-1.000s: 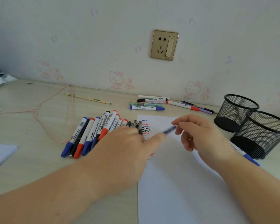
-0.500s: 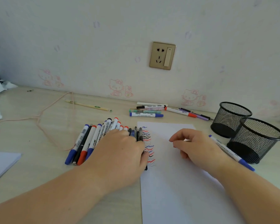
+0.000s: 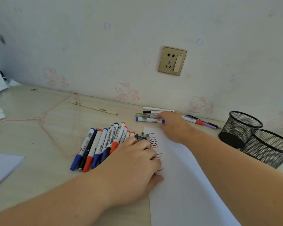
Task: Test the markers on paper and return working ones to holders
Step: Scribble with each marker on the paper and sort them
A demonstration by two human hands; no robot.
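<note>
A white paper sheet [image 3: 186, 176] lies on the desk with red, blue and black test squiggles [image 3: 154, 144] down its left edge. My left hand [image 3: 134, 162] rests flat across that edge and across the near ends of a row of several blue-, red- and black-capped markers [image 3: 101, 144]. My right hand [image 3: 171, 124] stretches to a second group of markers [image 3: 147, 119] by the wall; its fingertips lie on them with no grip showing. Two empty black mesh holders [image 3: 240, 128] [image 3: 271, 147] stand at the right. A red-capped marker [image 3: 194, 121] and a purple pen [image 3: 209, 125] lie beyond my right hand.
A pink cord [image 3: 44, 116] loops over the left of the desk, with a thin wooden stick [image 3: 91, 107] behind it. A stack of white paper [image 3: 2, 167] lies at the left edge. A wall socket [image 3: 172, 61] is above the far markers.
My right hand laid a blue marker down on the desk beside the holders, then reached forward to the markers by the wall. My left hand settled flat on the paper's edge.
</note>
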